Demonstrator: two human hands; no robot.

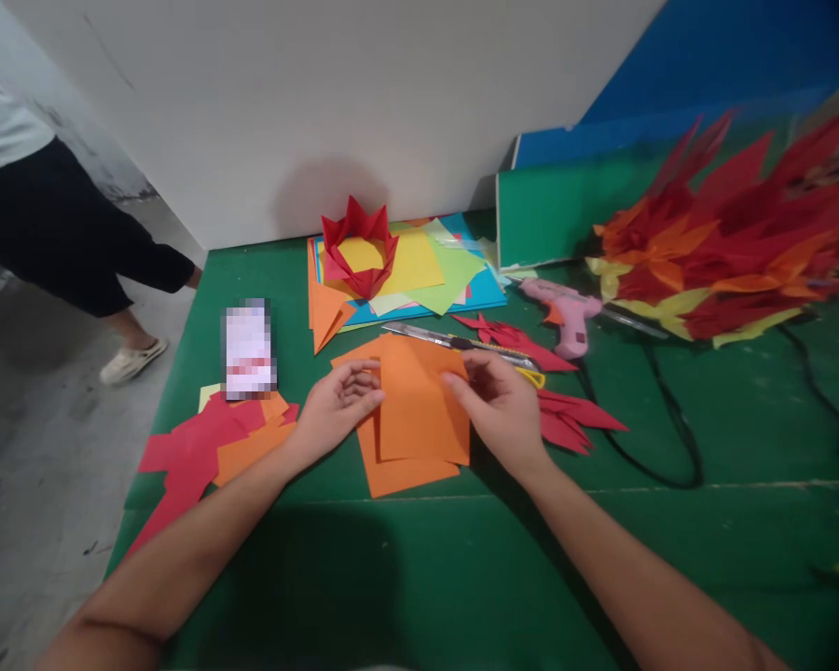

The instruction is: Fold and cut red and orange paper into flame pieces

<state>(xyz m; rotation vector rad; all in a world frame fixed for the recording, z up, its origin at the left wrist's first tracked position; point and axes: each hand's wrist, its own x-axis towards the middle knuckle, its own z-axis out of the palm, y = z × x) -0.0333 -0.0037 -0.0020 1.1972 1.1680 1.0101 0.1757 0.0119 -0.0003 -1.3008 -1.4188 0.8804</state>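
Observation:
An upper orange sheet of paper point(419, 410) is held over other orange sheets point(398, 480) on the table. My right hand point(502, 401) pinches its right edge, thumb on top and fingers behind. At the left edge, my left hand point(342, 403) has its fingers curled and its thumb against the paper. Just beyond the sheet lies a utility knife point(454, 341) with its blade out. Folded red paper pieces point(577, 415) sit right of my right hand. Behind them a pink glue gun point(566, 312) rests on its side.
A red paper ring point(359, 247) stands on stacked coloured paper point(419, 266). Left are a blurred-out phone-like item point(248, 349) and red and orange scraps point(202, 438). Red-orange paper petals point(734, 233) rise at right; a black cord point(692, 447) crosses the green table point(461, 578). A person point(62, 214) is at left.

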